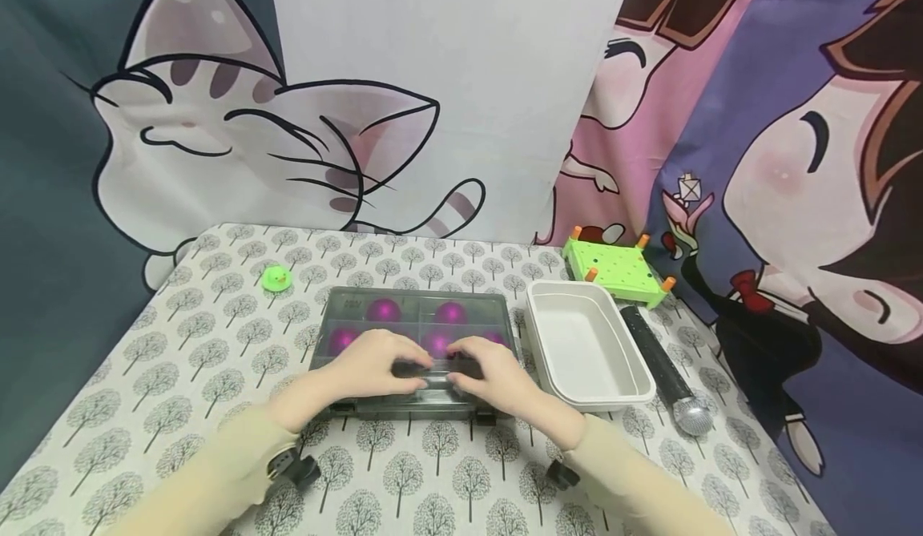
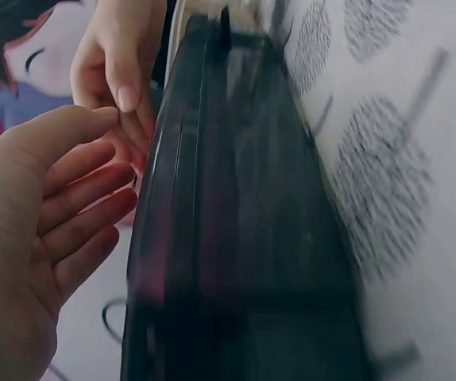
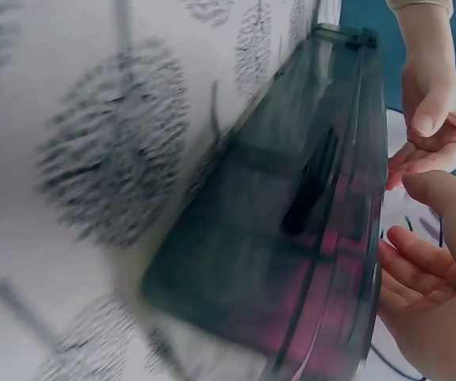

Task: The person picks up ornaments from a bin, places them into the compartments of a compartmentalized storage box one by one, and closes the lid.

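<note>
A dark, see-through plastic case (image 1: 375, 408) with its lid down lies on the table, and several magenta balls (image 1: 385, 310) show through it in separate compartments. My left hand (image 1: 371, 364) is over the front left of the lid, its fingers loosely bent and pointing inward. Opposite it, my right hand (image 1: 497, 374) is over the front right part, thumb and fingers spread apart. In the left wrist view the fingertips of the left hand (image 2: 53, 190) are right at the lid's surface. Relaxed fingers of the right hand (image 3: 430, 270) also lie along the lid in the right wrist view.
Right of the case stands a white plastic tub (image 1: 584, 344). Beyond it lie a black microphone (image 1: 663, 368) and an upturned green toy table (image 1: 616, 268) with orange legs. A green rubber duck (image 1: 276, 279) sits at the back left on the tree-print tablecloth (image 1: 245, 344).
</note>
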`<state>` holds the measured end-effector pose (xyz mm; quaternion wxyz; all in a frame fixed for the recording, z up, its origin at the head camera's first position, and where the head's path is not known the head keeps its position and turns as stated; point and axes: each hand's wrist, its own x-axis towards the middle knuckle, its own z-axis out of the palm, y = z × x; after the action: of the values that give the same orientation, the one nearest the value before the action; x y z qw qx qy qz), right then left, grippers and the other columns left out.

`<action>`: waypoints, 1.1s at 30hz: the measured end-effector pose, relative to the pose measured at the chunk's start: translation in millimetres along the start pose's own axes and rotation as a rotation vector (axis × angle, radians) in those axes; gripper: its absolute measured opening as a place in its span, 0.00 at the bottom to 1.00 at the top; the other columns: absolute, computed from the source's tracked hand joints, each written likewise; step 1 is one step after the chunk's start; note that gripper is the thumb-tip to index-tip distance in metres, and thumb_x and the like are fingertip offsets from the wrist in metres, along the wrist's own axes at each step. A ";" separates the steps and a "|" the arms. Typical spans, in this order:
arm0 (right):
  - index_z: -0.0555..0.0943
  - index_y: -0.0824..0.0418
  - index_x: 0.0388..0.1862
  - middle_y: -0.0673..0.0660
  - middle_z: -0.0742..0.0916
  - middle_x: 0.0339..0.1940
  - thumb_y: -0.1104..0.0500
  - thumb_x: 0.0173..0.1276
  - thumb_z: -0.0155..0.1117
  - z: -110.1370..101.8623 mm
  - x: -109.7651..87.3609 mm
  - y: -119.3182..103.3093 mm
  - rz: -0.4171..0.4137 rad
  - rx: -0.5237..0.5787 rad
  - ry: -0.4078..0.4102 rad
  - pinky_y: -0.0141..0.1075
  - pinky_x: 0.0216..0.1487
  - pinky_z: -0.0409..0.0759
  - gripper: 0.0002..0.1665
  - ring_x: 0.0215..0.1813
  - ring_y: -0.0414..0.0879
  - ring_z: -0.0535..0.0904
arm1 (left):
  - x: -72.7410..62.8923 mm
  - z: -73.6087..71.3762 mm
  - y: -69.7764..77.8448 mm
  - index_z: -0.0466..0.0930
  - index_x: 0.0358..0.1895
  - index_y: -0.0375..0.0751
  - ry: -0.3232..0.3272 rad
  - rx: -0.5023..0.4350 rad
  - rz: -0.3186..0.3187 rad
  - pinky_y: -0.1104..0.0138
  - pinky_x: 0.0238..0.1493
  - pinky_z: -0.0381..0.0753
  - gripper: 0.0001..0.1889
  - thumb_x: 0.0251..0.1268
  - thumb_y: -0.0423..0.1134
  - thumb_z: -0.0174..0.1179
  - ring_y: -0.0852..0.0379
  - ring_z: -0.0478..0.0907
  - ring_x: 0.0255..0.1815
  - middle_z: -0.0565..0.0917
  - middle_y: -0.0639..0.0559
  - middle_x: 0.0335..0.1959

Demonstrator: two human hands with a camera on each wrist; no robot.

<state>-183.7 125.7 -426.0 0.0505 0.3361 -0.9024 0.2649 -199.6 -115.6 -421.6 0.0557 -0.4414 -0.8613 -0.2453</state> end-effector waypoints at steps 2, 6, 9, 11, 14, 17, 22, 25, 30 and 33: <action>0.80 0.63 0.54 0.58 0.86 0.53 0.55 0.63 0.69 -3.4 -7.0 5.5 0.010 -0.008 0.013 0.47 0.61 0.80 0.23 0.56 0.52 0.82 | 12.0 5.1 5.9 0.88 0.46 0.48 -0.034 -0.004 0.024 0.59 0.57 0.83 0.15 0.57 0.48 0.67 0.56 0.85 0.50 0.88 0.54 0.48; 0.80 0.64 0.55 0.59 0.86 0.54 0.57 0.63 0.68 -6.7 -19.1 11.8 0.001 -0.034 0.014 0.48 0.62 0.80 0.22 0.57 0.54 0.82 | 28.4 14.7 18.7 0.88 0.47 0.49 -0.075 0.001 0.058 0.62 0.56 0.83 0.16 0.56 0.50 0.68 0.56 0.85 0.51 0.88 0.54 0.50; 0.79 0.65 0.57 0.61 0.85 0.57 0.57 0.63 0.68 -8.5 -27.8 14.7 0.004 -0.054 -0.001 0.51 0.63 0.79 0.24 0.59 0.56 0.81 | 33.0 21.4 27.6 0.88 0.47 0.50 -0.102 0.003 0.058 0.62 0.55 0.83 0.19 0.54 0.53 0.69 0.57 0.85 0.52 0.87 0.56 0.51; 0.78 0.66 0.59 0.63 0.83 0.60 0.57 0.63 0.67 -9.6 -33.8 16.4 0.011 -0.068 -0.013 0.53 0.63 0.77 0.26 0.61 0.58 0.80 | 33.8 25.6 32.3 0.87 0.48 0.50 -0.122 0.005 0.050 0.62 0.55 0.83 0.21 0.53 0.55 0.70 0.57 0.84 0.52 0.87 0.56 0.52; 0.76 0.66 0.63 0.64 0.80 0.65 0.54 0.64 0.67 -10.4 -42.7 18.9 0.024 -0.091 -0.036 0.56 0.65 0.75 0.30 0.65 0.60 0.77 | 33.4 30.9 37.8 0.86 0.50 0.49 -0.141 0.026 0.047 0.61 0.55 0.83 0.23 0.52 0.55 0.71 0.56 0.84 0.54 0.86 0.56 0.53; 0.75 0.67 0.64 0.64 0.77 0.67 0.52 0.63 0.69 -10.7 -49.0 19.6 0.019 -0.088 -0.060 0.55 0.67 0.72 0.33 0.68 0.59 0.74 | 32.0 35.7 41.0 0.86 0.52 0.48 -0.138 0.058 0.031 0.60 0.56 0.83 0.25 0.51 0.55 0.71 0.55 0.84 0.54 0.85 0.55 0.54; 0.75 0.67 0.64 0.64 0.76 0.69 0.49 0.57 0.73 -10.9 -54.5 20.1 -0.006 -0.080 -0.080 0.54 0.68 0.70 0.40 0.69 0.59 0.72 | 29.1 44.0 44.5 0.86 0.51 0.48 -0.094 0.016 -0.058 0.59 0.56 0.83 0.25 0.48 0.53 0.73 0.53 0.84 0.54 0.85 0.56 0.54; 0.74 0.66 0.65 0.63 0.75 0.69 0.47 0.52 0.76 -10.9 -57.5 22.3 -0.008 -0.079 -0.088 0.55 0.68 0.71 0.44 0.69 0.59 0.72 | 27.6 48.1 46.8 0.86 0.52 0.47 -0.073 -0.017 -0.108 0.57 0.58 0.82 0.27 0.46 0.52 0.75 0.52 0.83 0.55 0.85 0.56 0.54; 0.74 0.66 0.66 0.62 0.74 0.70 0.47 0.43 0.81 -9.0 -61.2 26.7 -0.039 -0.090 -0.108 0.54 0.68 0.71 0.51 0.70 0.58 0.72 | 25.8 52.2 51.0 0.86 0.51 0.48 -0.052 -0.010 -0.154 0.53 0.60 0.80 0.27 0.44 0.52 0.76 0.55 0.83 0.56 0.85 0.56 0.54; 0.74 0.66 0.66 0.62 0.74 0.71 0.47 0.40 0.83 -7.5 -61.6 28.0 -0.056 -0.109 -0.110 0.53 0.68 0.71 0.53 0.70 0.57 0.71 | 25.8 54.2 52.8 0.87 0.49 0.49 -0.034 0.010 -0.160 0.54 0.59 0.80 0.26 0.42 0.52 0.76 0.56 0.83 0.55 0.85 0.57 0.53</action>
<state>-154.7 183.0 -448.7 0.0267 0.3720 -0.9071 0.1952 -167.1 -45.3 -441.1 0.0232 -0.3749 -0.8959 -0.2372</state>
